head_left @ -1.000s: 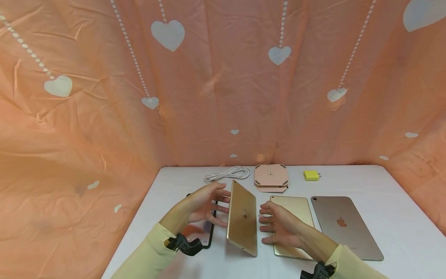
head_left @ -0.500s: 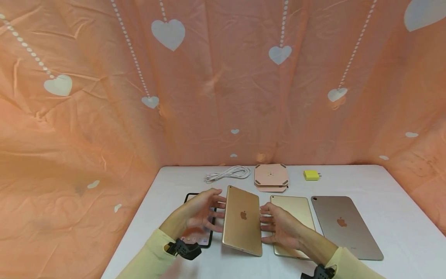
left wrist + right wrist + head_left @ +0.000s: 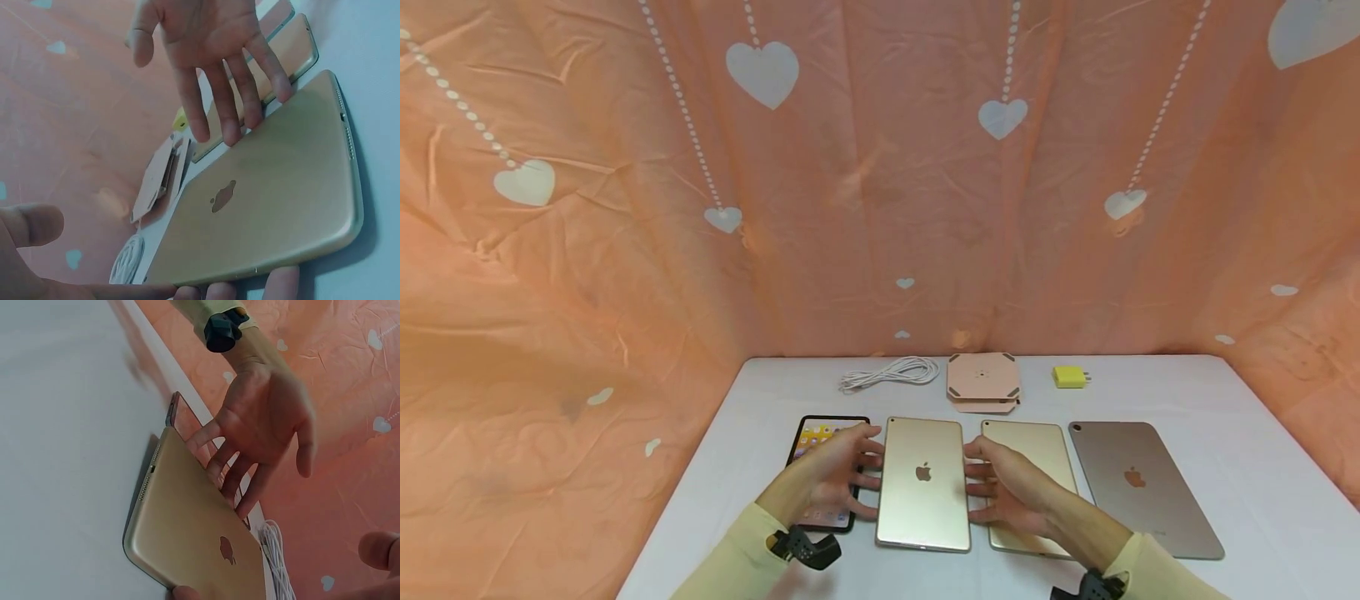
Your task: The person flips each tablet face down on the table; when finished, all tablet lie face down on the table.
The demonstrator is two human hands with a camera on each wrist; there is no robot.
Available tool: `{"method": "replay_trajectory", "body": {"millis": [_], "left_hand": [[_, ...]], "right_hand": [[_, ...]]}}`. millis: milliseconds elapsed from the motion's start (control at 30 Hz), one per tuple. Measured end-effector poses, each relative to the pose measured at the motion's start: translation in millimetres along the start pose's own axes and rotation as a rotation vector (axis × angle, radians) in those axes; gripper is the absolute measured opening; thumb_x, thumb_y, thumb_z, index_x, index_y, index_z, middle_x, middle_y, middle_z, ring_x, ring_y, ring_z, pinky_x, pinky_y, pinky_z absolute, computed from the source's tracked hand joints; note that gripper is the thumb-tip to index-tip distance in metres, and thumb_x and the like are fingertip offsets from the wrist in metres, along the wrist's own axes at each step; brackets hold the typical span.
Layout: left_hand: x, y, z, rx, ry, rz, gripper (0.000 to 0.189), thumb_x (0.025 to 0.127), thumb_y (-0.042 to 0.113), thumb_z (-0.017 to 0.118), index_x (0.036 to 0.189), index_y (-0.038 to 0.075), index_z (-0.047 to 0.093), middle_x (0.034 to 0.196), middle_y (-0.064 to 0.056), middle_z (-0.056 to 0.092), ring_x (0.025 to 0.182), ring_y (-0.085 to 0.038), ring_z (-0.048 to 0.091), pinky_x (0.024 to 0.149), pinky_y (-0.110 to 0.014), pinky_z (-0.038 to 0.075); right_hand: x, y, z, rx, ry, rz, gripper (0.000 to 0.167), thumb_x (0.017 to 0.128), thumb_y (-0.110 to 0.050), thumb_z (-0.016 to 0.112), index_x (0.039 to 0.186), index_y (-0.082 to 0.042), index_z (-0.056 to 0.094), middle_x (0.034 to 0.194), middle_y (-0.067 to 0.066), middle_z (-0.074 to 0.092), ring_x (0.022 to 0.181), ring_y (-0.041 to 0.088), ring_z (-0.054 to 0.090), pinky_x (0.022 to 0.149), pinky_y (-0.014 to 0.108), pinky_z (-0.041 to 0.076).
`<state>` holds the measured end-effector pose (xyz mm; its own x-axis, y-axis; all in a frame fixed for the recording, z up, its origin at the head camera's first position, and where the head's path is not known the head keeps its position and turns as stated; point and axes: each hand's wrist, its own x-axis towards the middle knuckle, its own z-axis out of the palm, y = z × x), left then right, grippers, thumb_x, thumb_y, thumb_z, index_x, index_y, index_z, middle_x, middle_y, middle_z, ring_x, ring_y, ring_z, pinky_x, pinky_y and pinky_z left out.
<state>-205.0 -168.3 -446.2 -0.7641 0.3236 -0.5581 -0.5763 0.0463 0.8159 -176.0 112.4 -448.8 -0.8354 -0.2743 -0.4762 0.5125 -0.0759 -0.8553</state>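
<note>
Left hand [image 3: 832,477] and right hand [image 3: 1015,490], fingers spread, are touching the gold tablet's [image 3: 922,508] side edges, well in from the surface's [image 3: 1262,475] far edge, pale tablet [image 3: 1033,443] and grey tablet [image 3: 1150,500] already lying back-up, black-framed tablet [image 3: 816,435] screen-up, hands not yet off.

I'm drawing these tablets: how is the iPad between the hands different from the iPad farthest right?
The middle iPad is gold; the rightmost iPad is grey. Fingers touch the middle iPad's edges, but not the rightmost iPad. The rightmost iPad's camera looks bigger than the middle iPad's. Both show apple logos on their backs.
</note>
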Motion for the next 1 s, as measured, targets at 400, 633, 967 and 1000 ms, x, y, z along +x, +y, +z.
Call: {"method": "replay_trajectory", "body": {"millis": [400, 633, 967, 1000], "left_hand": [[-3.9, 2.3, 11.6, 0.141, 0.035, 0.053, 0.069, 0.107, 0.049, 0.061, 0.146, -0.007, 0.052, 0.133, -0.024, 0.054, 0.117, -0.039, 0.059, 0.091, -0.067, 0.063], [-16.9, 9.4, 1.8, 0.212, 0.008, 0.097, 0.064, 0.109, 0.041, 0.060, 0.153, -0.003, 0.051, 0.142, -0.027, 0.061, 0.117, -0.036, 0.069, 0.096, -0.054, 0.066], [-42.8, 11.6, -61.4, 0.104, -0.038, 0.138, 0.056, 0.112, 0.035, 0.055, 0.150, -0.006, 0.053, 0.150, -0.032, 0.061, 0.126, -0.043, 0.073, 0.102, -0.056, 0.064], [-45.0, 10.9, -68.8, 0.098, -0.038, 0.138, 0.055, 0.112, 0.035, 0.054, 0.149, -0.006, 0.054, 0.150, -0.031, 0.061, 0.126, -0.043, 0.072, 0.102, -0.056, 0.064]], "right_hand": [[-1.0, -1, -1, -0.010, -0.007, -0.006, 0.067, 0.108, -0.034, 0.051, 0.158, 0.006, 0.031, 0.152, 0.032, 0.033, 0.137, 0.051, 0.039, 0.105, 0.073, 0.053], [-7.5, -11, 1, -0.029, -0.059, -0.021, 0.052, 0.108, -0.032, 0.052, 0.145, 0.001, 0.037, 0.139, 0.021, 0.036, 0.119, 0.035, 0.048, 0.098, 0.060, 0.057], [3.5, -15, 24, -0.007, -0.235, -0.066, 0.072, 0.111, -0.040, 0.049, 0.164, 0.005, 0.029, 0.165, 0.034, 0.038, 0.138, 0.043, 0.058, 0.110, 0.058, 0.058], [5.6, -15, 29, 0.007, -0.249, -0.059, 0.072, 0.110, -0.040, 0.049, 0.164, 0.005, 0.030, 0.165, 0.034, 0.038, 0.138, 0.043, 0.058, 0.111, 0.059, 0.058]]}}
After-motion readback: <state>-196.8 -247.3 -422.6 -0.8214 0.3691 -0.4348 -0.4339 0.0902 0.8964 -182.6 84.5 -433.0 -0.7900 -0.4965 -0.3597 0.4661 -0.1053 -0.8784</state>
